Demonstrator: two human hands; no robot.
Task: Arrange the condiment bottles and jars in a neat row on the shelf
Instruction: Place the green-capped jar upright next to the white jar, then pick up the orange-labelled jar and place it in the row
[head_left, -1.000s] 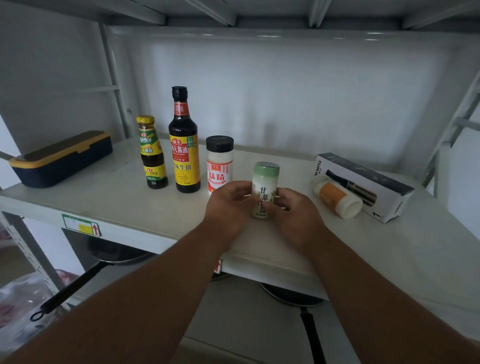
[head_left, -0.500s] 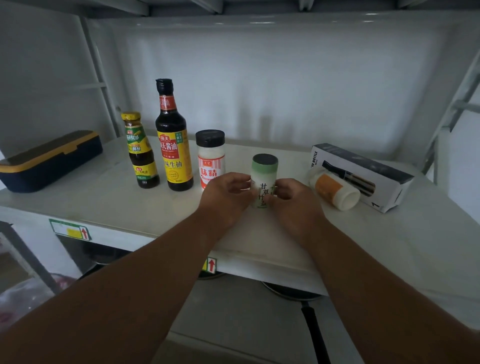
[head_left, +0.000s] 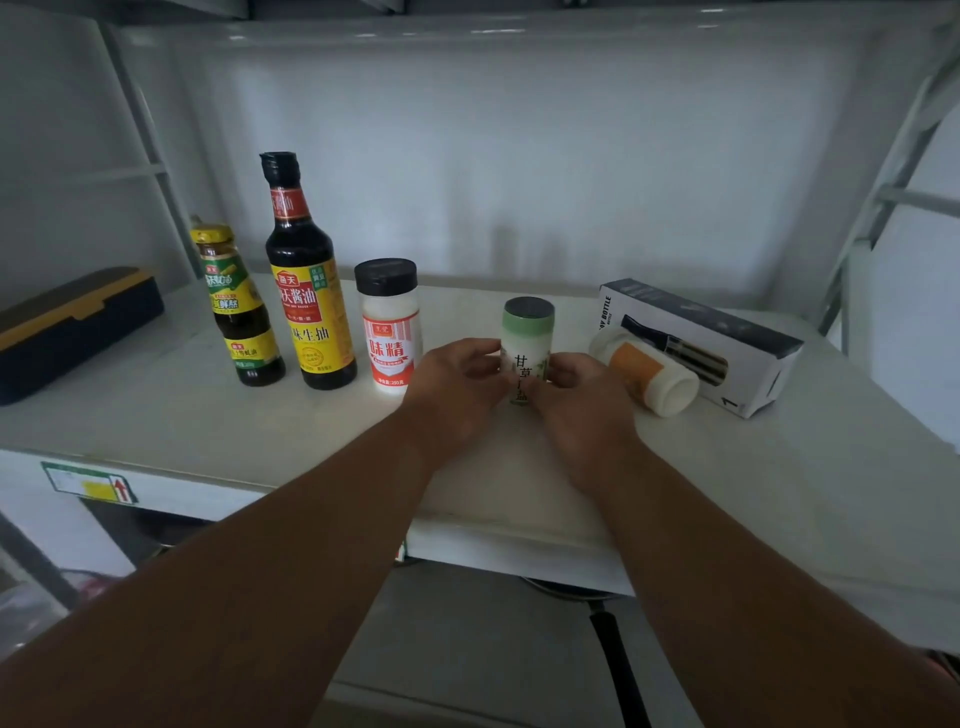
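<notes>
A white jar with a green band (head_left: 527, 332) stands upright on the white shelf (head_left: 156, 415). My left hand (head_left: 457, 387) and my right hand (head_left: 582, 400) hold it from either side, fingers curled round its lower half. To its left stand a red-labelled jar with a black cap (head_left: 389, 325), a tall dark soy sauce bottle (head_left: 306, 280) and a shorter yellow-capped bottle (head_left: 239, 306), side by side. A white jar with an orange label (head_left: 644, 371) lies on its side just right of my right hand.
A white and dark box (head_left: 701, 343) lies behind the fallen jar at the right. A navy case with a yellow stripe (head_left: 67, 332) sits at the shelf's left end. Pan handles (head_left: 618, 670) show on the level below.
Both hands keep hold of the green-banded jar, which stays upright right of the black-capped jar. The view has shifted slightly; the other bottles have not moved.
</notes>
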